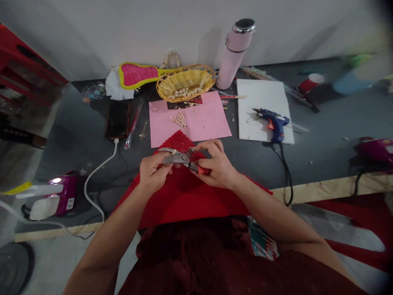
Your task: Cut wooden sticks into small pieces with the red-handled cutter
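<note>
My right hand (216, 164) is wrapped round the red handles of pruning shears (181, 158), whose blades point left over a red cloth (184, 196). Close to the blades, the fingers of my left hand (154, 171) are pinched together. A small pale bit shows between the blades; whether my left fingers hold it is hidden. Beyond the cloth, small pale pieces (179, 119) lie in a loose pile on a pink sheet (211, 110). Behind that stands a yellow wicker basket (186, 78) with more such pieces inside.
A blue glue gun (276, 123) rests on a white board (260, 90) at the right. A pink flask (235, 57) stands near the wall. Leftward are a phone (117, 119) with a white cable, a pink-and-yellow paddle (139, 76) and a purple power block (66, 194).
</note>
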Motion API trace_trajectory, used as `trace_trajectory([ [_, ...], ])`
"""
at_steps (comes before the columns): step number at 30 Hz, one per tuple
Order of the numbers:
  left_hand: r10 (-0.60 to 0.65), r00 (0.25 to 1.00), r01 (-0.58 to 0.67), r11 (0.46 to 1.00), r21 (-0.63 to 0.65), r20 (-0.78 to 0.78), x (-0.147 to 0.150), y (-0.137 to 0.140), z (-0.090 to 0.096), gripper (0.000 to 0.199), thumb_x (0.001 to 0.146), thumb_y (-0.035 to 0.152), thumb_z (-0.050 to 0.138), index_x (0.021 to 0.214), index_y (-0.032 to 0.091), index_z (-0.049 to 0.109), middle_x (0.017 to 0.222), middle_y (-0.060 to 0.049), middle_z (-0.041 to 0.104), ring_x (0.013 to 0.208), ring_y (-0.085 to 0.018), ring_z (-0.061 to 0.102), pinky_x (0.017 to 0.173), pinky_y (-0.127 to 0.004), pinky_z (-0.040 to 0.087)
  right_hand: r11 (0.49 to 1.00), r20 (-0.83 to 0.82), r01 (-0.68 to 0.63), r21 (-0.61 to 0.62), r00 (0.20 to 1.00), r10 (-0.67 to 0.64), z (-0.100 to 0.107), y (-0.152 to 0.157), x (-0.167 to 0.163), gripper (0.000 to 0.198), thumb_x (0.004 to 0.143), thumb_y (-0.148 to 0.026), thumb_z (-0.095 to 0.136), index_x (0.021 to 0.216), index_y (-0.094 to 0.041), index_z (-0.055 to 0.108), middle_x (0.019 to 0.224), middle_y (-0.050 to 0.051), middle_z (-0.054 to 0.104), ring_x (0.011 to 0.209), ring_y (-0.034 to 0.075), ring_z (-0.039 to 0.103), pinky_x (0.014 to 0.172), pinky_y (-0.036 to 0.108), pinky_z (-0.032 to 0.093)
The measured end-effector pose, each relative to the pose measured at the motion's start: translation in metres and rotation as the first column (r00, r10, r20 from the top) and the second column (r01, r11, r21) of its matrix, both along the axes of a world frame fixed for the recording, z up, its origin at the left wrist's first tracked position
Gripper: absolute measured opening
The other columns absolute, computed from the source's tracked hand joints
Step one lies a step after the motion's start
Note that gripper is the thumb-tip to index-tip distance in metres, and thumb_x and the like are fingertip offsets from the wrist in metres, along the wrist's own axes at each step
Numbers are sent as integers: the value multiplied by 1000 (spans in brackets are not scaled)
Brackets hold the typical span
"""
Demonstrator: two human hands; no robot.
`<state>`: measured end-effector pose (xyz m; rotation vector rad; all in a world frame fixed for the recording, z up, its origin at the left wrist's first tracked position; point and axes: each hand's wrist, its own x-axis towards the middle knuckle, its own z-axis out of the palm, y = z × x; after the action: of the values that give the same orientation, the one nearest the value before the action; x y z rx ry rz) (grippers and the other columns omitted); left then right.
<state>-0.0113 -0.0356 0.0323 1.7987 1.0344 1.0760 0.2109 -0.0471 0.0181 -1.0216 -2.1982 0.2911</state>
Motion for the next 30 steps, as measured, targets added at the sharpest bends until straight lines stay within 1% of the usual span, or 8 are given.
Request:
trace_trajectory([
  [5,-96,969,150,960,-235,227,-2,5,-4,21,83,32,63,71,16,71,63,-5,68,43,-8,51,41,-21,42,993,47,-73,-94,996,77,3,1,2,11,78,-30,64,71,-21,63,140,6,41,131,32,32,102,54,37],
  [9,-131,919,280,880,-383,372,-3,8,-7,27,78,40,67,70,15,72,58,-6,67,38,-9,51,34,-20,39,980,43,-136,-148,989,144,3,1,3,12,80,-30,61,76,-20,65,133,10,47,121,28,45,100,51,40],
  [12,-122,906,302,858,-415,406,-1,8,-7,26,76,40,69,69,15,72,57,-7,67,38,-9,53,32,-19,39,979,48,-137,-153,988,145,3,0,4,14,81,-30,60,75,-19,67,124,12,51,112,27,50,95,48,44],
  [18,-100,906,287,860,-423,412,-1,6,-9,25,72,39,72,66,14,71,57,-7,66,41,-11,56,31,-19,39,988,116,-87,-128,988,102,1,-5,2,9,76,-26,65,77,-19,69,122,13,51,108,29,51,90,49,46],
  [21,-114,897,302,864,-403,427,-1,6,-12,23,76,39,69,72,17,72,57,-5,66,40,-10,54,32,-19,40,992,135,-60,-115,988,75,0,-8,-1,9,76,-25,65,75,-17,69,120,14,52,104,29,52,87,50,47],
  [24,-126,906,277,897,-344,403,0,5,-12,22,81,38,65,77,17,72,59,-4,66,41,-9,53,36,-20,41,995,152,-31,-99,987,46,0,-11,-3,9,76,-24,64,73,-17,68,119,15,52,103,29,53,86,50,48],
  [27,-112,954,181,955,-235,278,2,3,-9,21,85,33,60,76,17,69,62,-3,66,44,-8,53,41,-20,43,997,154,-10,-80,988,22,1,-12,-4,9,76,-22,64,70,-17,67,118,14,52,102,28,54,85,48,49],
  [30,-25,997,26,999,-19,75,4,1,-5,16,86,28,59,78,17,68,68,-2,68,54,-10,58,52,-21,47,997,149,4,-77,989,7,-1,-10,-5,8,76,-22,64,69,-17,66,118,14,53,103,27,54,86,48,48],
])
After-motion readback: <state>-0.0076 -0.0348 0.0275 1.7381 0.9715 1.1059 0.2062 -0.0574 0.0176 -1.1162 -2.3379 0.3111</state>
